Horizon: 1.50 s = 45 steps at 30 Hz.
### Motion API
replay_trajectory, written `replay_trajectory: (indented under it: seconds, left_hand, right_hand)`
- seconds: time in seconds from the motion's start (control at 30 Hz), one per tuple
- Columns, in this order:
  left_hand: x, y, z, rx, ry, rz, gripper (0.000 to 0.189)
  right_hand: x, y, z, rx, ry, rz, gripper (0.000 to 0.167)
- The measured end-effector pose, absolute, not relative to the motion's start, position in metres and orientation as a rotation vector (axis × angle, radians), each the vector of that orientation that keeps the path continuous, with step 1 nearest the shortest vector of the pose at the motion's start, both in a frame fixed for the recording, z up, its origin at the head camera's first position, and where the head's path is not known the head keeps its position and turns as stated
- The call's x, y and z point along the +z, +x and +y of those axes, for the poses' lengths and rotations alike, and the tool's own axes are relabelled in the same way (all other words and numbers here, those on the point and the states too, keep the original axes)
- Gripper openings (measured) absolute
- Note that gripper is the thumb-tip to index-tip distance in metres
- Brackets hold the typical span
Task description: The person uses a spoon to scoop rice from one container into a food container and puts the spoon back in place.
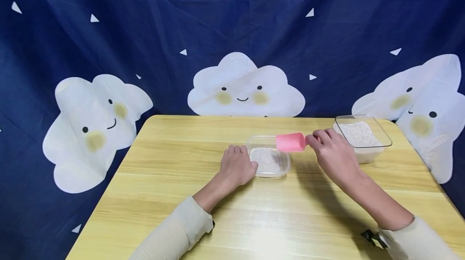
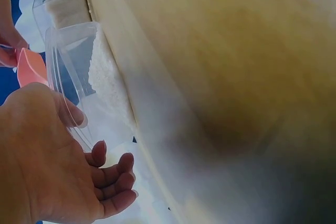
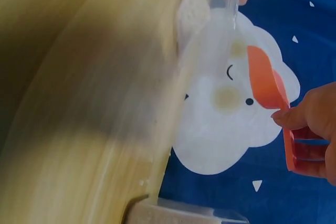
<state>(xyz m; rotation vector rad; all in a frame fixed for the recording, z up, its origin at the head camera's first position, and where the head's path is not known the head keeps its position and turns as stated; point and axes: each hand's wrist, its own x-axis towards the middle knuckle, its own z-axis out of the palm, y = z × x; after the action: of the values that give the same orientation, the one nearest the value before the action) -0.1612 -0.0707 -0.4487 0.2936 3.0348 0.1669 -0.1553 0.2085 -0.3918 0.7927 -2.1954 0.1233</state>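
My left hand (image 1: 237, 166) is at the left side of a clear plastic container (image 1: 289, 165), its thumb laid against the wall below the rim. White rice-like grains (image 1: 266, 160) cover the container's bottom. In the left wrist view the fingers (image 2: 116, 183) curl loosely beside that container. My right hand (image 1: 336, 156) grips the handle of a pink scoop (image 1: 290, 142), thumb and fingers wrapped round it in the right wrist view. The scoop's bowl points left, raised above the container's right rim.
Toward the back right of the wooden table (image 1: 163, 207) stands a square clear container (image 1: 365, 156) filled with the same white grains. Behind the table hangs a dark blue curtain (image 1: 218, 17) with smiling clouds and small white triangles.
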Motion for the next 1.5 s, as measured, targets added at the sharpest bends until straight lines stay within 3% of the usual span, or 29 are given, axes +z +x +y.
replay_trajectory:
  seconds: [0.23, 0.83, 1.5]
  left_hand:
    - [-0.447, -0.161, -0.071, 0.165, 0.294, 3.033, 0.04]
    - [-0.448, -0.16, -0.07, 0.165, 0.299, 3.028, 0.036]
    - [-0.448, -0.159, -0.072, 0.192, 0.289, 3.03, 0.036]
  right_hand:
    - [-0.387, -0.154, 0.218, 0.196, 0.723, -2.24, 0.009]
    - [-0.371, -0.151, 0.249, 0.392, 0.551, -2.308, 0.028]
    - [-0.373, -0.151, 0.29, 0.381, 0.422, -2.326, 0.028]
